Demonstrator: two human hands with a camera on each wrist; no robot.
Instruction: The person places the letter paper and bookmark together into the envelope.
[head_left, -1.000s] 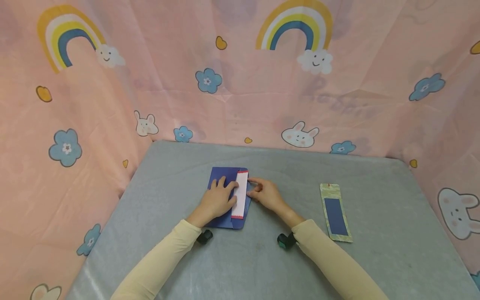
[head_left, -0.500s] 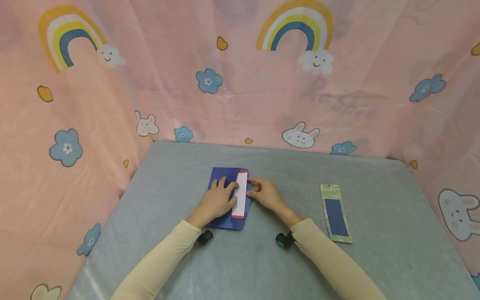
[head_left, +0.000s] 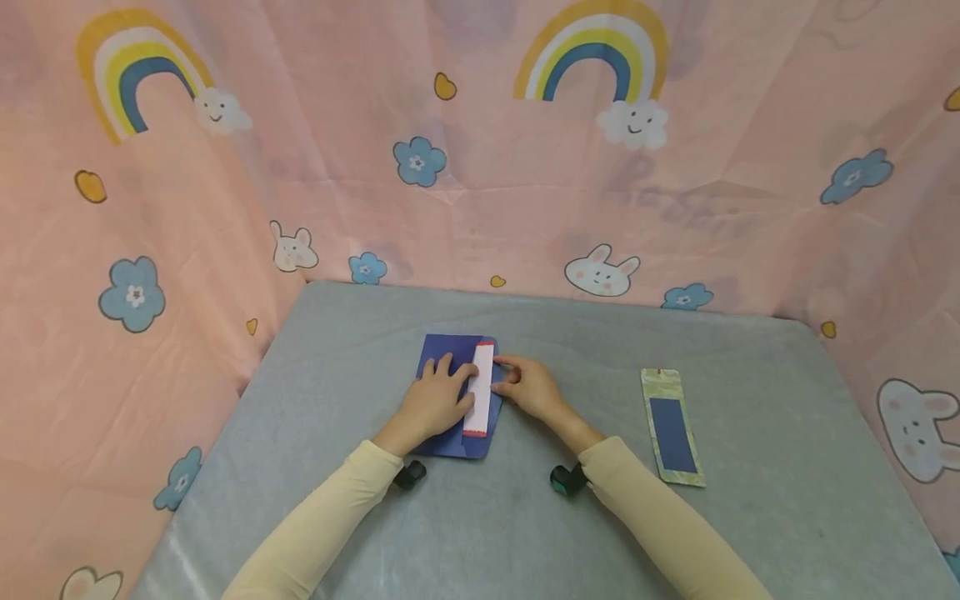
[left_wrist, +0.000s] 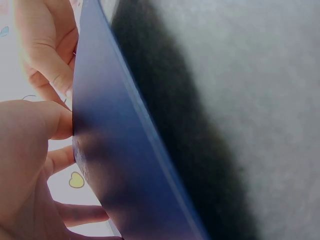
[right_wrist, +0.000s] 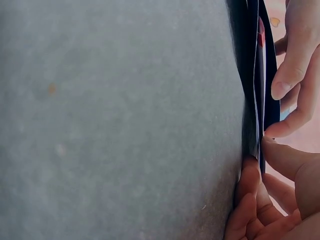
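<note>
Lying lengthwise along the right side of the blue card [head_left: 450,440], the white strip [head_left: 478,412] with red ends is already in position, so this placing looks done. Whether the strip is loose or fastened cannot be told. A margin of blue shows to the right of the strip, and in the right wrist view the layers at that edge look slightly apart, so the work seems partway along, with the edge not yet settled flat; how much remains, the pictures do not show. The card rests on the grey table [head_left: 555,550], left of centre. Well apart to the right, the green-bordered card [head_left: 673,433] with a dark blue panel lies flat, touched by neither hand.

The left hand [head_left: 431,402] rests palm down on the card from the near left, its fingers spread and clenched on nothing, with the forefinger and thumb reaching the strip's left side. The right hand [head_left: 534,390] comes from the near right and pinches the card's right edge, the forefinger farther away than the thumb, the other fingers curled beneath. Both forearms, in cream sleeves [head_left: 322,517], slant inward from the near side.
</note>
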